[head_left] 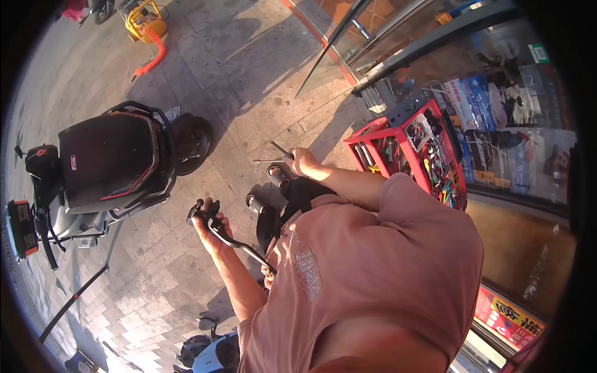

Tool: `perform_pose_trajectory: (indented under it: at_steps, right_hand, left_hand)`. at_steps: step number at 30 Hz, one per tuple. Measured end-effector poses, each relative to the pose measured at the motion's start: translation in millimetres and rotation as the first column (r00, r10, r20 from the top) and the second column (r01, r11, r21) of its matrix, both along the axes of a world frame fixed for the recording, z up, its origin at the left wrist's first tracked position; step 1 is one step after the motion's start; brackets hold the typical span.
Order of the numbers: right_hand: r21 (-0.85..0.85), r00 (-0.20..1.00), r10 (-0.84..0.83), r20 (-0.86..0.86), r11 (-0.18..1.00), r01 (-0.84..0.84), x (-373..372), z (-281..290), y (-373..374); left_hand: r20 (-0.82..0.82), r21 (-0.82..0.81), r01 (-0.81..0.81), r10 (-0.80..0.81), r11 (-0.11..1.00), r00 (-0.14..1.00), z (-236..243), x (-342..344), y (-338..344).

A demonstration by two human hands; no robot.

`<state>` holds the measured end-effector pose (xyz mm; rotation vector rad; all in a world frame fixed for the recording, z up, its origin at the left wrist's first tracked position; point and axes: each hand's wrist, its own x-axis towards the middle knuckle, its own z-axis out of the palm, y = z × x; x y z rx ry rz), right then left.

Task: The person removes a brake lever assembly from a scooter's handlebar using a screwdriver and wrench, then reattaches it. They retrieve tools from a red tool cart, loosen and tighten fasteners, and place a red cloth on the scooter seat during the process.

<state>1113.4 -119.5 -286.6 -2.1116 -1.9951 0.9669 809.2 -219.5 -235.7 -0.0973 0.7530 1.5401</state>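
My left hand grips a black lever assembly, which has a clamp at its upper end and a long curved lever running down toward my shirt. My right hand, out to the right above my sandalled feet, is closed on tools: a dark bar-shaped tool and a slim metal shaft, perhaps a screwdriver. The ends inside my fingers are hidden.
A black scooter stands at the left, a blue one behind me. A red tool cart full of tools stands beside glass display cases at the right. A yellow compressor with an orange hose is at the top left.
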Motion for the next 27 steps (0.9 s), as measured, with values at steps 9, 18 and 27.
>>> perform_pose_trajectory:
  at_steps: [9,18,27]
  right_hand:
    - [-0.653,0.373,-0.916,-0.147,0.373,0.659,22,-228,-58]
    - [-0.854,0.443,-0.885,-0.146,0.338,0.394,-61,-461,15]
    - [-0.655,0.583,-0.795,-0.169,0.532,0.536,-38,-674,68]
  left_hand:
    - [0.048,-0.256,0.323,-0.322,0.911,0.946,-76,17,0]
    - [0.195,-0.370,0.243,-0.180,0.897,0.964,-234,34,-16]
    - [0.058,-0.431,0.134,-0.121,0.892,0.991,-380,-10,20]
